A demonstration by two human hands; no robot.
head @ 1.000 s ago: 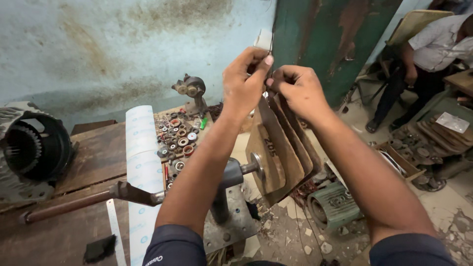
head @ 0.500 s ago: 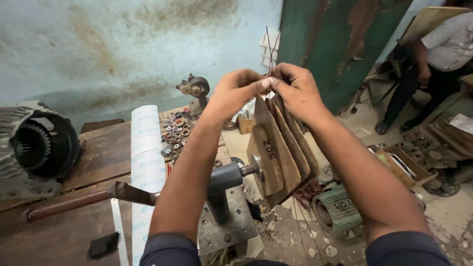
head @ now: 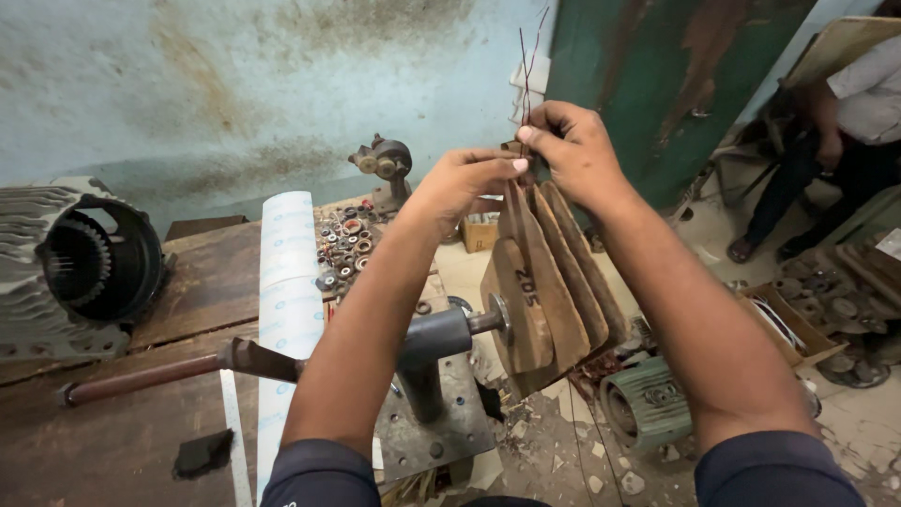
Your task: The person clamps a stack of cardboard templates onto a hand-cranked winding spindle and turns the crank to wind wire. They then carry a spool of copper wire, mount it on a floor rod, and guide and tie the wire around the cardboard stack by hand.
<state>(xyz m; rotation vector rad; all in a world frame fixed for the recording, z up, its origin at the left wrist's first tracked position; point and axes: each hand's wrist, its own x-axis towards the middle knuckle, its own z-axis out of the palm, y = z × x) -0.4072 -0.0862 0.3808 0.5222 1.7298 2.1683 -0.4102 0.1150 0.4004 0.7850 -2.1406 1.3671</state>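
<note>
My left hand (head: 466,183) and my right hand (head: 572,150) meet at the top of a stepped wooden winding former (head: 549,282) mounted on the shaft of a hand-cranked winding machine (head: 441,338). Both pinch thin dark wire ends (head: 526,66) that stick up above my fingers. The former is made of several brown tapered boards side by side. The machine's rusty crank handle (head: 160,374) reaches left across the bench.
A motor housing (head: 84,268) sits at the left on the wooden bench (head: 202,291). A roll of white insulation paper (head: 289,282), a pile of bearings and washers (head: 343,246) and a small tool (head: 385,164) lie behind. A green motor (head: 648,404) rests on the floor. Another person (head: 845,122) sits at right.
The view has shifted slightly, so my hands and the former sit a little lower in frame. My fingers stay pinched on the wire ends at the former's top.
</note>
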